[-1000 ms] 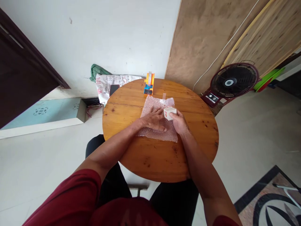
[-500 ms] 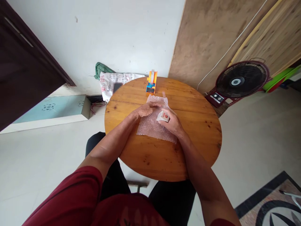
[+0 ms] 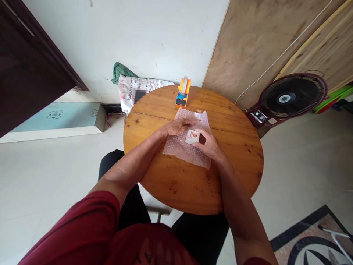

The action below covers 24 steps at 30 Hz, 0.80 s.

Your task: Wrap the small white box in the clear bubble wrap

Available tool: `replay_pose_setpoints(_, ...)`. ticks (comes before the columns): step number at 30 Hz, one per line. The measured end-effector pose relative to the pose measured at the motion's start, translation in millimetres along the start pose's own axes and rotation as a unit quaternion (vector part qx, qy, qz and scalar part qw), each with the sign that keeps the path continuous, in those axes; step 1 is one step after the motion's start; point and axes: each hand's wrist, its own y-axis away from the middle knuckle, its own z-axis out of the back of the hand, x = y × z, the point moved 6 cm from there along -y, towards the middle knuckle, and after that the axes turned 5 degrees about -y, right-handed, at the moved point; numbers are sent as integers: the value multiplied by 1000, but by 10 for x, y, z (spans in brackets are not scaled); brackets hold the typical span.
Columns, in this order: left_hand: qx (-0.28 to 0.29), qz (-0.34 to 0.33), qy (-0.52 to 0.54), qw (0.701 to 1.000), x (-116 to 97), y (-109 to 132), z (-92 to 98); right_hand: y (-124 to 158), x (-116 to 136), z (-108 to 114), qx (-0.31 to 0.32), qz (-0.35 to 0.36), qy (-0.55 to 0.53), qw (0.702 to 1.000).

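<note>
A sheet of bubble wrap (image 3: 179,147) lies spread on the round wooden table (image 3: 176,184). Over its middle is a small white box (image 3: 192,136) with a red mark on its face. My right hand (image 3: 211,145) grips the box from the right, thumb and fingers on its edges. To the left of the box, my left hand (image 3: 178,127) rests on the bubble wrap with its fingers stretched out, pointing right. Whether its fingertips touch the box is hard to see.
An orange and blue tape dispenser (image 3: 183,92) stands at the table's far edge. Behind the table are a printed white sack (image 3: 128,92) and a green bag (image 3: 121,72) by the wall. A dark red fan (image 3: 286,97) stands to the right.
The box now sits flatter, its marked face turned up. My right hand has shifted a little to the right with it. The bubble wrap's far right corner lies more spread out.
</note>
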Motion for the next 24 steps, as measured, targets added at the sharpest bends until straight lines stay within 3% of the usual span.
replay_pose_setpoints(24,-2,-9,-14,1000,35,-20,-13,-16,-58,-11,21,10,-14,1000)
